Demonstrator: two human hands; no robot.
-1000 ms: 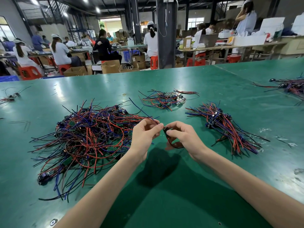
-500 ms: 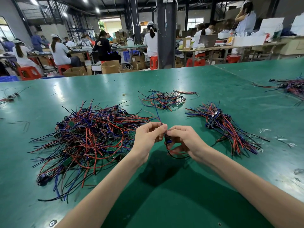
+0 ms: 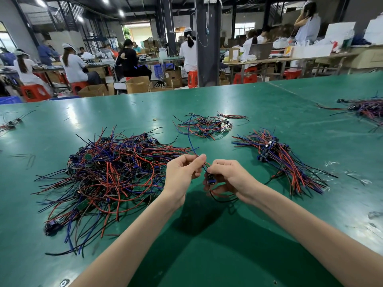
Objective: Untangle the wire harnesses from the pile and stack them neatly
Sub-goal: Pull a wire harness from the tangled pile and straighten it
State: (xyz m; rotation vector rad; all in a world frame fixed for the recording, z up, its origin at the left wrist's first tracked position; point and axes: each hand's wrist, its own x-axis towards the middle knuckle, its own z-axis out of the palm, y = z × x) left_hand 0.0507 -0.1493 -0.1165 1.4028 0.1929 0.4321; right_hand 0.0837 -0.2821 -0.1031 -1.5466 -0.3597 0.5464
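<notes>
A person's 2 bare forearms reach in from the bottom edge over a green table [image 3: 207, 255], and the hands meet near the centre of the view.

The left hand [image 3: 184, 175] has its fingers curled, with thumb and forefinger pinching the thin wires of 1 wire harness [image 3: 211, 180]. The right hand [image 3: 230, 179], just beside it at 3 o'clock, curls its fingers round the same harness at its small blue connector. A black wire loops down beneath the right hand, and a blue wire rises from the pinch toward 12 o'clock.

At 9 o'clock from the hands lies the tangled pile [image 3: 112, 172], a broad heap of red, blue and black wires with small green boards and dark connectors, touching the table. At 2 o'clock lies a neat bundle [image 3: 279, 158] of harnesses with their wires running the same way. At 12 o'clock sits a small loose cluster [image 3: 205, 126] of harnesses, apart from both.

Another wire heap [image 3: 369, 108] rests near the right edge. Beyond the table, seated workers [image 3: 74, 67] sit on red stools at benches.
</notes>
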